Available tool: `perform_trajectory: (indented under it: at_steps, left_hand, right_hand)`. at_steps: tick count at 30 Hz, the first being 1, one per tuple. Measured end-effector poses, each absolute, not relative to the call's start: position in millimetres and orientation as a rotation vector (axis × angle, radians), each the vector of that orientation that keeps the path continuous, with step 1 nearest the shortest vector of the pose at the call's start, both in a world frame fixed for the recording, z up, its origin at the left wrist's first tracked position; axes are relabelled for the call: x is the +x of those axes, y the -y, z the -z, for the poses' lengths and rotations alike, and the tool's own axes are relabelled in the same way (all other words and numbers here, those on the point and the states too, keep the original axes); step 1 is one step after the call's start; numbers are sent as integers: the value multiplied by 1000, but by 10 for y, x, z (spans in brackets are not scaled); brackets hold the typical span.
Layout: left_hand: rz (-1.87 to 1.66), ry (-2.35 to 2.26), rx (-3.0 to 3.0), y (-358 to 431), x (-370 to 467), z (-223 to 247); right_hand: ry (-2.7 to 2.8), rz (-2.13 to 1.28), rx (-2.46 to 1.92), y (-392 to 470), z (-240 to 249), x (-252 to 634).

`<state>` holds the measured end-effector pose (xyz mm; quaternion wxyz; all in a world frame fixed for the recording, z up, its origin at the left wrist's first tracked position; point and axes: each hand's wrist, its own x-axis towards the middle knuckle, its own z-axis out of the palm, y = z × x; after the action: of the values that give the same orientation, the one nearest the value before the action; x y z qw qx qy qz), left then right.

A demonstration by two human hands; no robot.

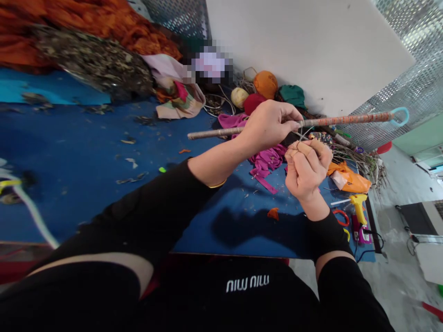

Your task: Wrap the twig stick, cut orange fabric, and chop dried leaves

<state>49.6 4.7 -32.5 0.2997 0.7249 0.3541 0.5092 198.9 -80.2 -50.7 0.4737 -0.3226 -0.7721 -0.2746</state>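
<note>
A long wrapped stick (pixel 349 120) with a light blue loop (pixel 401 117) at its right end is held nearly level above the blue table. My left hand (pixel 272 122) is closed round the stick near its middle, thumb and fingers pinching it. Just below and to the right, my right hand (pixel 308 166) is closed in a fist, with a thin pale cord (pixel 304 132) running between it and the stick. Orange-red wrapping covers the stick's right part, while the left part is grey-brown. Magenta fabric strips (pixel 266 161) lie on the table behind the hands.
Behind are an orange ball (pixel 266 84), a pale yarn ball (pixel 239 97), green cloth (pixel 292 95) and twigs (pixel 370 163). A yellow glue gun (pixel 359 207) and red-handled scissors (pixel 341 217) lie at the table's right edge. Orange fabric (pixel 138 32) and a bag of dry leaves (pixel 97 60) sit back left.
</note>
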Motion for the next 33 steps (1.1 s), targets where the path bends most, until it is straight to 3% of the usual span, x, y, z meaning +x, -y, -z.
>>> perform_trajectory:
  at_steps: [18, 33]
  left_hand:
    - [-1064, -1173, 2405, 239, 539, 212]
    - [-1142, -984, 2602, 207, 553, 297]
  right_hand:
    - [1794, 7, -941, 630, 200, 2401]
    - [1875, 1, -1012, 602, 172, 2392]
